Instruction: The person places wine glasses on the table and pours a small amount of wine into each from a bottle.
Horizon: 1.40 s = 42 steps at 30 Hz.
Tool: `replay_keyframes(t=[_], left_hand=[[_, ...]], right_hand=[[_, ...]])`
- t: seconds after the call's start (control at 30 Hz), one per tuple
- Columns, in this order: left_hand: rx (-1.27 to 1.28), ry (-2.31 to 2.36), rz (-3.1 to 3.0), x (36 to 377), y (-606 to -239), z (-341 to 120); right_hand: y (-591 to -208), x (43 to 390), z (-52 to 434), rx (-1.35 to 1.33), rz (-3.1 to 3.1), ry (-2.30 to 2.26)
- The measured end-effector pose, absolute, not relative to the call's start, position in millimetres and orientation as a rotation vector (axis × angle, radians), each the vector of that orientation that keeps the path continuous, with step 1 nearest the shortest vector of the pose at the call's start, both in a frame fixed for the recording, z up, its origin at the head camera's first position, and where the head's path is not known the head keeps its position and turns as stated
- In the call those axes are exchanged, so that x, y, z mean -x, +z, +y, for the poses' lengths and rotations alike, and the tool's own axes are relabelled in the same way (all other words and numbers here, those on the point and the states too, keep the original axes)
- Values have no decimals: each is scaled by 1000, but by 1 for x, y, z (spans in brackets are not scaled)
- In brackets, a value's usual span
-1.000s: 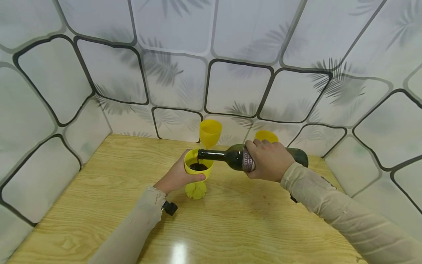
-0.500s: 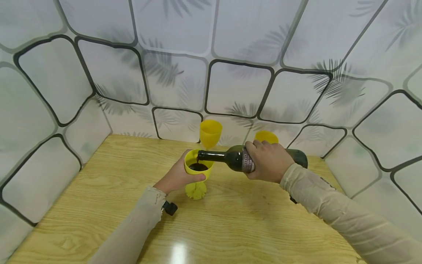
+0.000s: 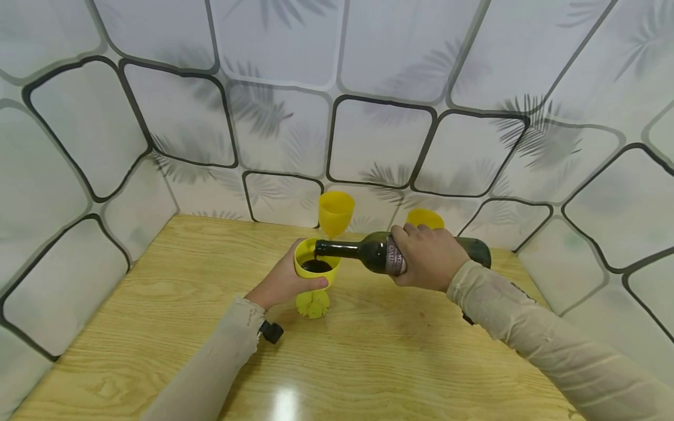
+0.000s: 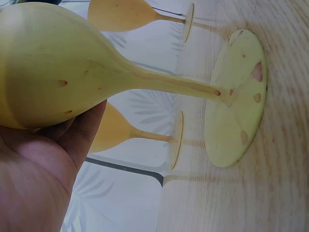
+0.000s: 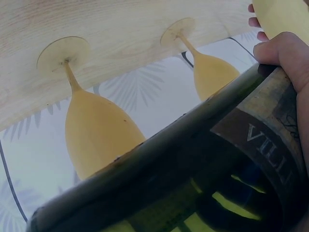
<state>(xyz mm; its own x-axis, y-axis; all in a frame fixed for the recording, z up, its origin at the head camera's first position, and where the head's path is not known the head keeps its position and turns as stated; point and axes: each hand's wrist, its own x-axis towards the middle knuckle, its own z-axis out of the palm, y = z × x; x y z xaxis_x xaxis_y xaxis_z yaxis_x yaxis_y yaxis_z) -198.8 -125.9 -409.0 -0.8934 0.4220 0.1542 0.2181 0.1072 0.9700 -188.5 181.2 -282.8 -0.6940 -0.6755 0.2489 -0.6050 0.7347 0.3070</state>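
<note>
In the head view, the person's two hands are apart, each busy with its own object. The left hand (image 3: 281, 279) is wrapped around the bowl of a yellow wine glass (image 3: 334, 273), thumb across its near side. The right hand (image 3: 432, 257) is clasped around the body of a dark green bottle (image 3: 375, 252), which lies almost level with its mouth to the left, over the opening of the glass. A thin dark trickle runs from the mouth down to the dark drink (image 3: 316, 266) in the bowl. On the far part of the wooden bench (image 3: 368, 362), before the patterned wall (image 3: 379, 140), are a left far glass (image 3: 336, 211) and a right far glass (image 3: 425, 218), the latter partly hidden by the right hand.

In the left wrist view, the left hand's palm and fingers hug the bowl; the stem and round foot show reddish-brown spots. Whether the foot touches the bench I cannot tell. Both far glasses stand on the bench beyond.

In the right wrist view, the bottle fills the near part, its label (image 5: 270, 140) showing "VILL". The right hand's thumb lies along it, and both far glasses stand past it.
</note>
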Motion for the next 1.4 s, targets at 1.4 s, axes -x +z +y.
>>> replay_keyframes(t=[1.4], left_hand=[[-664,1912,2189,198,-408,-126]], right_hand=[[-287,186,179,-964,-2627,-269]])
